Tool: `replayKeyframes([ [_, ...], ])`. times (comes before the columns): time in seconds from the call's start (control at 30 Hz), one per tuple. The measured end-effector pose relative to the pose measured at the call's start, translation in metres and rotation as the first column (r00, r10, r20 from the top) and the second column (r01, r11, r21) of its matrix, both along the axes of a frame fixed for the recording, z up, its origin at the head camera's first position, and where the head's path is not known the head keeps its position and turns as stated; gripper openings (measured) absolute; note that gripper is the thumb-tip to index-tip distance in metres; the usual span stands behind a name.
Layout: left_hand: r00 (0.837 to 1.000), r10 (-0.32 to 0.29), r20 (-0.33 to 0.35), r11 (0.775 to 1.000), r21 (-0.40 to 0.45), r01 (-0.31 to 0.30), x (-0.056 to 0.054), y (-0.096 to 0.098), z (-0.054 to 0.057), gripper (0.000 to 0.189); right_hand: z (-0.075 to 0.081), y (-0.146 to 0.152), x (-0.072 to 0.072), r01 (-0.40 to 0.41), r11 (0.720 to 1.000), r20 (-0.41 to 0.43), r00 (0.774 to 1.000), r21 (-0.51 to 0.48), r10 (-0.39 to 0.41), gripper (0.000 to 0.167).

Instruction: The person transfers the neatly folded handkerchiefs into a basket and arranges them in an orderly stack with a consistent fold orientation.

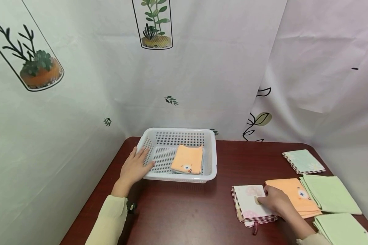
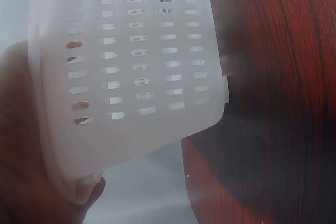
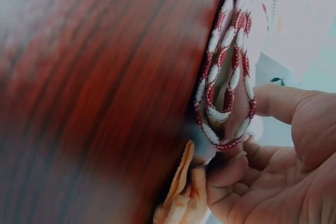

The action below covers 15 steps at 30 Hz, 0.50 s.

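My left hand (image 1: 135, 166) rests over the left rim of a white plastic basket (image 1: 184, 177), fingers spread and thumb near its front corner. In the left wrist view the basket's slotted side wall (image 2: 136, 66) hides part of that hand. An orange folded towel (image 1: 188, 158) with a small face print lies inside the basket. My right hand (image 1: 277, 201) pinches the right edge of a white folded towel (image 1: 248, 200) with checkered trim. In the right wrist view its layered red-and-white edge (image 3: 231, 77) sits between thumb and fingers, close to the tabletop.
Right of the pinched towel lie an orange folded towel (image 1: 289, 190), a green folded towel (image 1: 331, 194) and another green one (image 1: 345, 229). A pale mint towel (image 1: 305, 161) lies behind them. The dark red table (image 1: 178, 211) meets a printed cloth wall at the back.
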<state>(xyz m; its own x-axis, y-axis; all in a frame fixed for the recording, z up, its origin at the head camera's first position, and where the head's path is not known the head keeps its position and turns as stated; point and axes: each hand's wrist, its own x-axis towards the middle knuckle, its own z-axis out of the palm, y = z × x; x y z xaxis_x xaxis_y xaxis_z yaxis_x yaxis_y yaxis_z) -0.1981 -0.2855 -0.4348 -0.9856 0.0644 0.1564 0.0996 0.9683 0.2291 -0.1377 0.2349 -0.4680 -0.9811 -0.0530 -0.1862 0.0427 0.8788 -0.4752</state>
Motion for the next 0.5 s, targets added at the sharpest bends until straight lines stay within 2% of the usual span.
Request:
replayKeyframes([
  [0.23,1.0,0.002,-0.001,1.0,-0.001,-0.002,-0.0004,-0.0002,-0.0015,0.076,0.0015,0.0011,0.0037,0.031,0.992,0.013,0.999,-0.122,-0.029,0.032],
  [0.5,1.0,0.002,0.005,1.0,-0.004,-0.002,-0.0009,-0.0003,-0.0014,0.077,0.0086,0.006,0.0008,0.02,0.973,0.04,0.999,-0.23,-0.011,0.025],
])
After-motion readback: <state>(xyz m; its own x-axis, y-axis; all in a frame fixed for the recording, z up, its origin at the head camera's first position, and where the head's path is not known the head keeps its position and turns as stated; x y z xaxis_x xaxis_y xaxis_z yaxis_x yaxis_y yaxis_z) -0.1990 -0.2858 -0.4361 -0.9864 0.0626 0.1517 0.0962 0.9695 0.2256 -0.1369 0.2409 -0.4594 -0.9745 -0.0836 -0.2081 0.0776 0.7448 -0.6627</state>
